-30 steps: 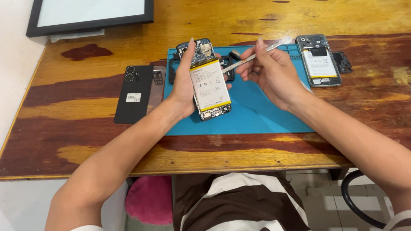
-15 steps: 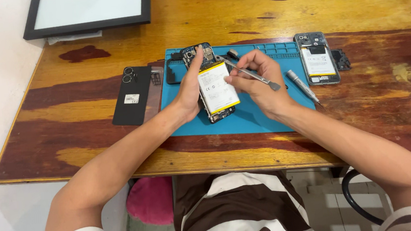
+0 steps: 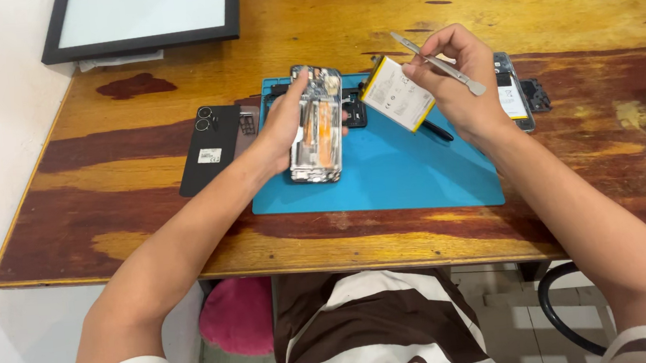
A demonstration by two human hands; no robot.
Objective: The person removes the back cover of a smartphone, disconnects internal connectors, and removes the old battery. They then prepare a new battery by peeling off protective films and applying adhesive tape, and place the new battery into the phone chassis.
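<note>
My left hand [image 3: 282, 125] grips an opened phone body [image 3: 317, 128], back cover off, its orange and silver insides showing, held just above the blue work mat [image 3: 384, 177]. My right hand [image 3: 459, 78] is raised over the mat's far right part and holds a white, yellow-edged battery [image 3: 395, 93] lifted clear of the phone. The same hand also pinches a thin metal pry tool [image 3: 437, 63] that points up-left to down-right.
A black phone back cover [image 3: 210, 147] lies left of the mat. A second opened phone [image 3: 514, 97] and a small black part [image 3: 537, 95] lie behind my right hand. A black-framed screen [image 3: 143, 19] sits at the far left. The wooden table edge runs near me.
The battery has come out of the phone body and now sits in my right hand, raised to the right. The pry tool has swung upward with it.
</note>
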